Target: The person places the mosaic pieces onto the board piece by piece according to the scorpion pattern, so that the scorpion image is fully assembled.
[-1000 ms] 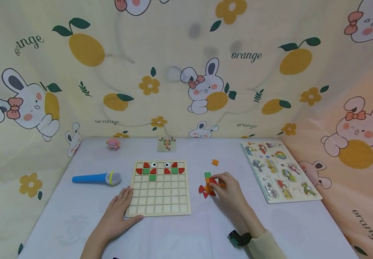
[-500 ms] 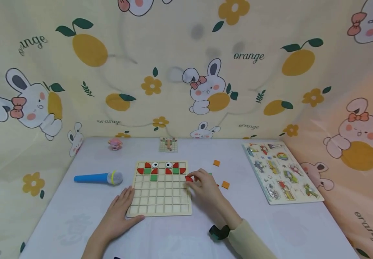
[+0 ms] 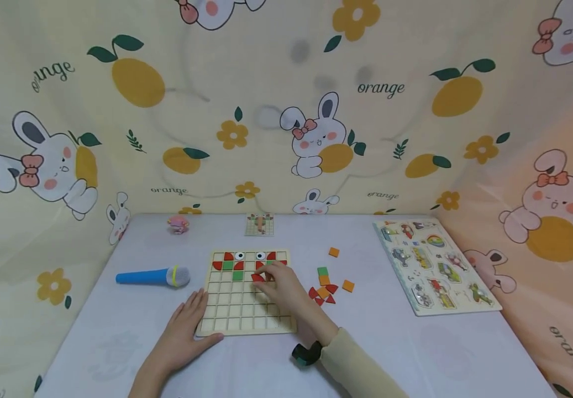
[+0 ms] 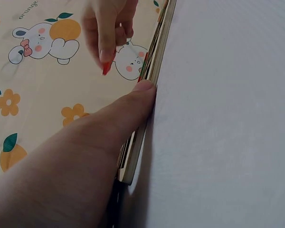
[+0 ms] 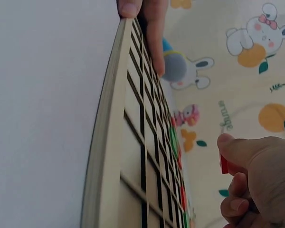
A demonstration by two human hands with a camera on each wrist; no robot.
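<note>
My right hand (image 3: pixel 282 286) pinches a red quarter-round tile (image 3: pixel 258 278) over the upper part of a wooden grid board (image 3: pixel 231 309). In the right wrist view the red tile (image 5: pixel 223 164) shows between thumb and finger, raised off the board. My left hand (image 3: pixel 183 320) rests along the board's left edge and near corner, fingers straight, thumb (image 4: pixel 141 90) on the near edge. Red and green tiles and two eye tiles (image 3: pixel 260 256) lie in the top rows; a green tile (image 3: pixel 238 275) sits in the third row. Some cells are hidden behind my right hand.
Right of the board lie several loose red, orange and green tiles (image 3: pixel 323 292). A blue toy microphone (image 3: pixel 147 277) lies to the left. Behind the board are a small pattern card (image 3: pixel 259 224) and a pink figurine (image 3: pixel 178 224). A picture puzzle board (image 3: pixel 435 268) lies far right.
My right hand has picked a red tile from the loose pile and carried it left over the board. The left hand has stayed at the board's edge.
</note>
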